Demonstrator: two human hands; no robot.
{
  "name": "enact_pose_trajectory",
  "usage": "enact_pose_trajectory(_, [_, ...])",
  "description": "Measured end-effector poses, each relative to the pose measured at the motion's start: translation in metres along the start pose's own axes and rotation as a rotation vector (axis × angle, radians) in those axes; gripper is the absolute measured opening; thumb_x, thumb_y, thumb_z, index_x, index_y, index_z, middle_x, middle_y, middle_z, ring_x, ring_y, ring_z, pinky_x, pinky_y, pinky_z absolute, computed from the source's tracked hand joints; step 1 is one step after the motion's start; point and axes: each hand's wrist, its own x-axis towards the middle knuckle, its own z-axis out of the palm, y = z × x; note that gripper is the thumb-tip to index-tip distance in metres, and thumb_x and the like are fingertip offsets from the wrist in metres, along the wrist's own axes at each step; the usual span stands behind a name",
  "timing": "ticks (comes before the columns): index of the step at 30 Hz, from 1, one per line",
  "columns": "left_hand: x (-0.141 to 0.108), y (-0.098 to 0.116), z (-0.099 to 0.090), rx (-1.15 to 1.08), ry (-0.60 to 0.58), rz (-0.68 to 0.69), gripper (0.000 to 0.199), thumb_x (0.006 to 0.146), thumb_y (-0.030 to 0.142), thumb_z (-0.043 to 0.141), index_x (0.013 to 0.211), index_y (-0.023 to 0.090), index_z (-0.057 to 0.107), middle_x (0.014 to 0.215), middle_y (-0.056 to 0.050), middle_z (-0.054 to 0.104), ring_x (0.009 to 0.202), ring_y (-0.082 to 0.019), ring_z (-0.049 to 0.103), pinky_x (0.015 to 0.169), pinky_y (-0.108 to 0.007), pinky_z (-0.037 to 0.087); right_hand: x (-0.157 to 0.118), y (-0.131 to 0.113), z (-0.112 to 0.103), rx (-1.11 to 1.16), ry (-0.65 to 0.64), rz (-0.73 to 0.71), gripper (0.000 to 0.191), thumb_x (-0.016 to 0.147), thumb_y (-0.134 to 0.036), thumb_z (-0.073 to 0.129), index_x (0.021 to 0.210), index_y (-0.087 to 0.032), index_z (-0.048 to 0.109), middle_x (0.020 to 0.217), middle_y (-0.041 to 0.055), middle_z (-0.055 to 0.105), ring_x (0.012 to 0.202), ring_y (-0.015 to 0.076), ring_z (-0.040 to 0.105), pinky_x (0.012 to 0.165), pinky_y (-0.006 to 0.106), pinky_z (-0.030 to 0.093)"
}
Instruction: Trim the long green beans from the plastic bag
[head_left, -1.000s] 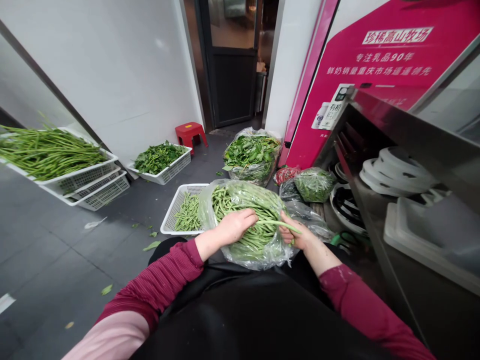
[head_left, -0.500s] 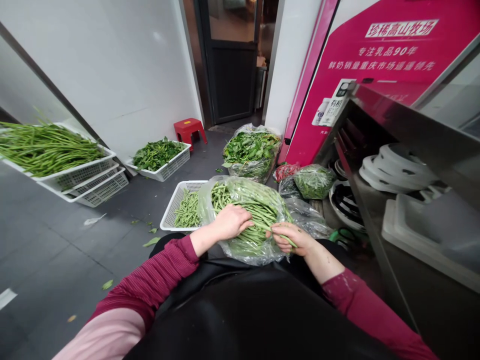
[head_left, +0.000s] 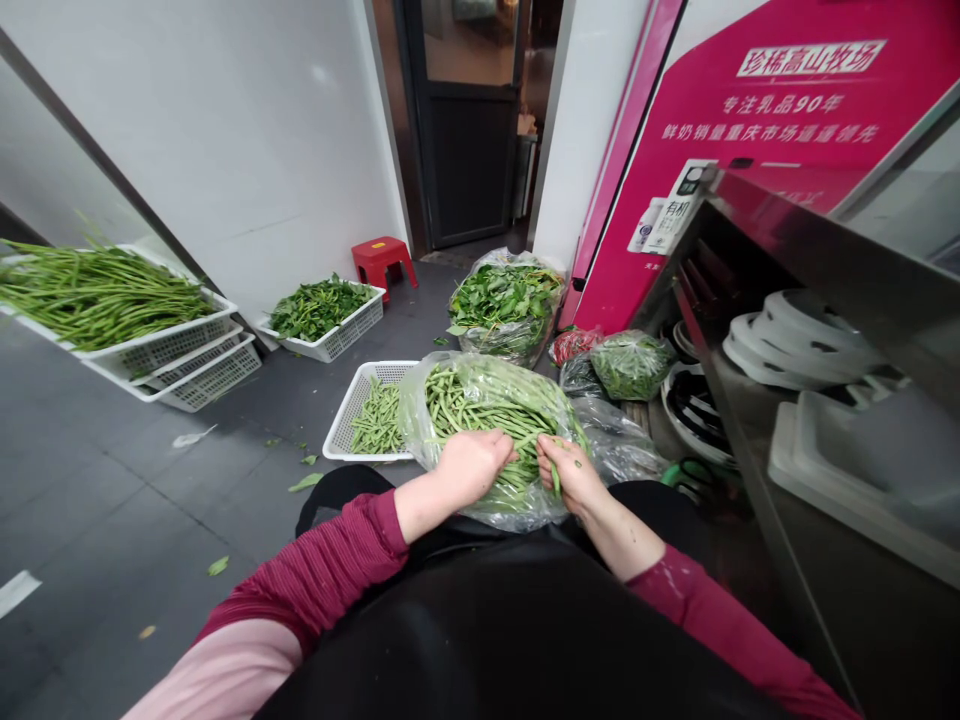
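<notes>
A clear plastic bag [head_left: 411,415] full of long green beans [head_left: 480,400] rests on my lap, its mouth open toward the left. Over the front of the beans, my left hand [head_left: 474,466] is closed, with thumb and fingertips pinched on a green bean. Close beside it, my right hand [head_left: 571,474] is closed round green beans, and one end pokes out below its fingers. The fingertips of both hands face each other, a small gap apart. Left of the bag, a white basket [head_left: 339,425] holds short bean pieces [head_left: 377,418].
Leafy greens fill a bag [head_left: 510,300] ahead and a white basket [head_left: 352,325] by the wall. Stacked baskets [head_left: 202,370] with long green stems stand left. A red stool [head_left: 382,262] is near the door. At right are bagged greens [head_left: 634,365] and a metal shelf [head_left: 750,420].
My right hand has come left and turned upward, closer to my left hand. The bean in it now points down rather than out to the right. My left hand has shifted slightly right and down.
</notes>
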Motion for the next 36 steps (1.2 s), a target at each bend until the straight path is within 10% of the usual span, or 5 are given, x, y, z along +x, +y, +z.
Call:
enact_pose_trajectory(5, [-0.009,0.018,-0.002,-0.046,0.026,0.179,0.036,0.087,0.040,0.028,0.073,0.017,0.052,0.065,-0.003,0.052,0.059,-0.012,0.050,0.052,-0.025,0.031,0.018,0.000,-0.016,0.139,0.134,0.074,0.036,0.066,-0.047,0.061,0.060,-0.019,0.038,0.040,-0.0086,0.033,0.032,0.0040,0.029,0.032,0.018,0.026])
enact_pose_trajectory(11, [0.005,0.005,0.003,-0.109,0.027,0.293,0.041,0.084,0.049,0.028,0.081,0.019,0.056,0.070,-0.002,0.056,0.066,-0.012,0.053,0.056,-0.025,0.031,-0.002,-0.001,-0.010,-0.029,-0.533,0.386,0.035,0.072,-0.051,0.052,0.069,-0.016,0.051,0.054,-0.0014,0.052,0.037,0.0083,0.045,0.038,0.023,0.038])
enact_pose_trajectory(18, [0.010,-0.030,-0.013,-0.113,-0.018,0.260,0.053,0.077,0.060,0.029,0.091,0.016,0.057,0.074,-0.005,0.060,0.073,-0.016,0.055,0.069,-0.028,0.034,-0.013,-0.004,-0.016,0.047,-0.616,0.355,0.024,0.072,-0.038,0.058,0.073,-0.015,0.053,0.045,-0.0092,0.034,0.032,0.0021,0.024,0.036,0.018,0.028])
enact_pose_trajectory(27, [-0.004,-0.061,-0.028,-0.311,-0.243,-0.053,0.042,0.087,0.041,0.024,0.073,0.016,0.053,0.061,-0.001,0.055,0.055,-0.010,0.050,0.053,-0.020,0.035,-0.017,-0.002,-0.010,-0.121,-0.498,0.290,0.024,0.072,-0.038,0.057,0.072,-0.016,0.050,0.048,-0.0083,0.036,0.035,0.0027,0.027,0.036,0.018,0.026])
enact_pose_trajectory(36, [-0.032,0.023,-0.019,-0.267,-0.082,0.110,0.033,0.086,0.033,0.029,0.070,0.016,0.053,0.063,-0.003,0.056,0.058,-0.011,0.052,0.056,-0.021,0.038,0.008,0.011,0.000,-0.061,-0.050,0.032,0.026,0.069,-0.039,0.057,0.064,-0.018,0.043,0.047,-0.0081,0.035,0.035,0.0042,0.031,0.035,0.018,0.028])
